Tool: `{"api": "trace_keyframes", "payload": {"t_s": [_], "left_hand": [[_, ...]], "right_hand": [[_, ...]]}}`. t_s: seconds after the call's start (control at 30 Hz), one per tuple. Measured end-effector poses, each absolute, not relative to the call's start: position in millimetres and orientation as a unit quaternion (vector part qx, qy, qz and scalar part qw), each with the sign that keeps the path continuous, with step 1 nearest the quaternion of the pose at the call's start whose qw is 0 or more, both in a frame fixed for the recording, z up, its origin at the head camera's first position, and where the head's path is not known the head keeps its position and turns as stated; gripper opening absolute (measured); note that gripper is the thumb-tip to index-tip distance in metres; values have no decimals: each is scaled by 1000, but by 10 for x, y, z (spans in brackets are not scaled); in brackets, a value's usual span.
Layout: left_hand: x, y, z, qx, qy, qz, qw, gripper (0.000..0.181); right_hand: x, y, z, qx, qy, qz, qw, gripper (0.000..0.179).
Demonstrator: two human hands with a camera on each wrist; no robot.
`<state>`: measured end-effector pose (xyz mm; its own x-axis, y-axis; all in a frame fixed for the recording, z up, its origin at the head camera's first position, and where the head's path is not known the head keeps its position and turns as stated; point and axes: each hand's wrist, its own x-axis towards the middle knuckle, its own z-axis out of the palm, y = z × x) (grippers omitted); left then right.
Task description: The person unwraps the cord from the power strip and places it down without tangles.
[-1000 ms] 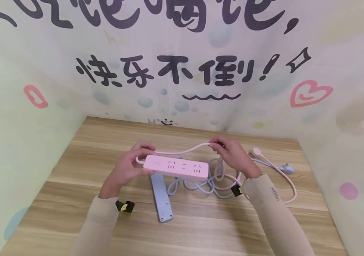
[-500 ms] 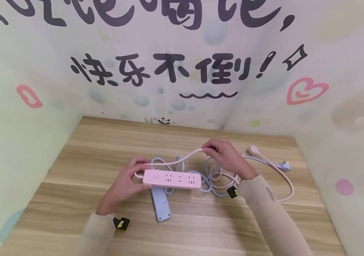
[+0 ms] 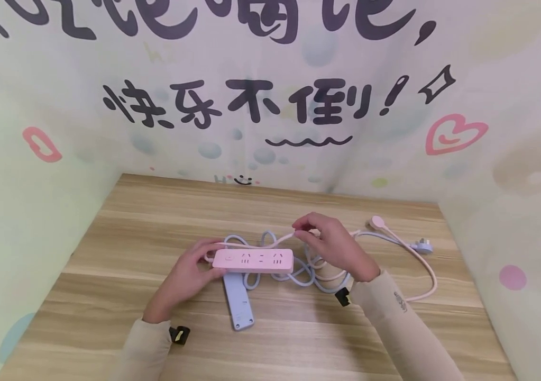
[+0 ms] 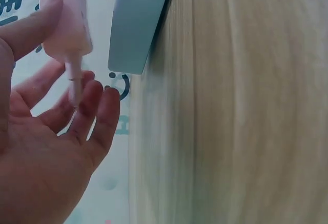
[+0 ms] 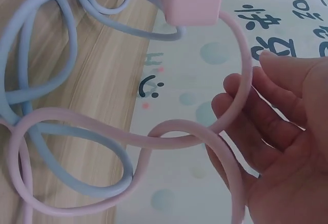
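My left hand point(image 3: 189, 280) holds a pink power strip point(image 3: 253, 261) by its left end, thumb on the casing and fingers behind, near where the cord comes out. In the left wrist view the thumb lies along the strip point(image 4: 61, 24) and the fingers are loosely spread by the cord's root point(image 4: 74, 78). My right hand point(image 3: 337, 243) is up to the right of the strip. Its fingertips touch the pink cord point(image 5: 243, 88), with the thumb standing apart from them. Under the pink strip a blue power strip point(image 3: 238, 304) lies face down on the table.
Blue cord point(image 3: 327, 288) and pink cord lie looped over each other on the wooden table point(image 3: 132, 222). A pink plug point(image 3: 377, 222) and a blue plug point(image 3: 423, 245) rest at the right. A printed cloth wall point(image 3: 203, 143) rises behind.
The pink strip has come down and slightly left in my left hand. My right hand has moved left and down, toward the strip, and the cord between the hands hangs slacker.
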<state>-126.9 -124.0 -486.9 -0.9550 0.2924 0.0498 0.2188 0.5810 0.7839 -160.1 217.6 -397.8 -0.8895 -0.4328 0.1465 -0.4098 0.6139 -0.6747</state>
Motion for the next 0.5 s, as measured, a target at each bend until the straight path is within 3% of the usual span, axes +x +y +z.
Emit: {"api": "trace_keyframes", "payload": {"t_s": [0.17, 0.5], "left_hand": [[-1300, -1232, -4898, 140, 888, 434, 61, 55], [-1358, -1289, -4827, 133, 883, 447, 61, 60]], "right_hand": [[-1574, 2236, -3940, -214, 899, -382, -12, 18], [-1616, 2508, -3822, -143, 896, -399, -133, 21]]}}
